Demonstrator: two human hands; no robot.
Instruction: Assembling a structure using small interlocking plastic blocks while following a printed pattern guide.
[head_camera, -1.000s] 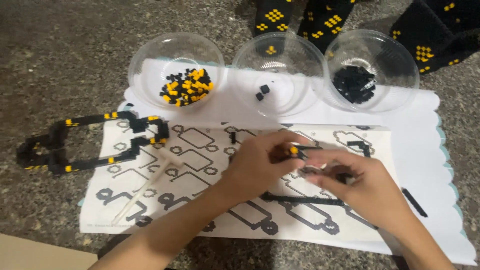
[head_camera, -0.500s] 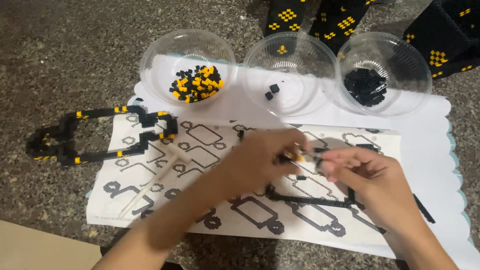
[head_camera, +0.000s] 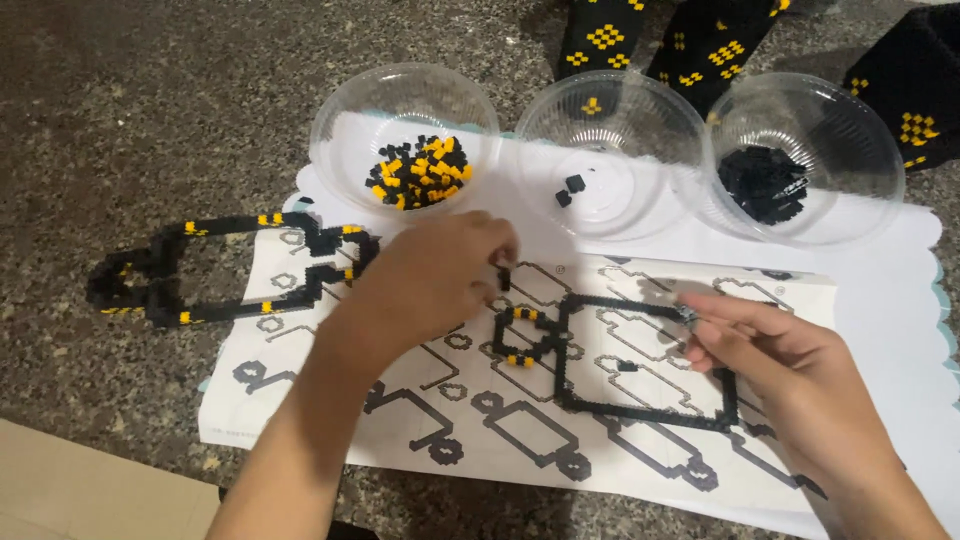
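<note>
Left hand (head_camera: 435, 280) is hovering at frame centre over the printed pattern sheet (head_camera: 420, 440), fingers pinched together on a small black block (head_camera: 503, 280). Right hand (head_camera: 790, 370) is resting at lower right, fingertips closed on the right edge of the black block outline (head_camera: 640, 360) lying on the sheet. A finished black-and-yellow outline (head_camera: 200, 275) is lying at left on the granite counter (head_camera: 120, 120). Three clear bowls are sitting along the top: mixed pieces (head_camera: 405, 135), nearly empty (head_camera: 610, 150), black pieces (head_camera: 805, 155).
</note>
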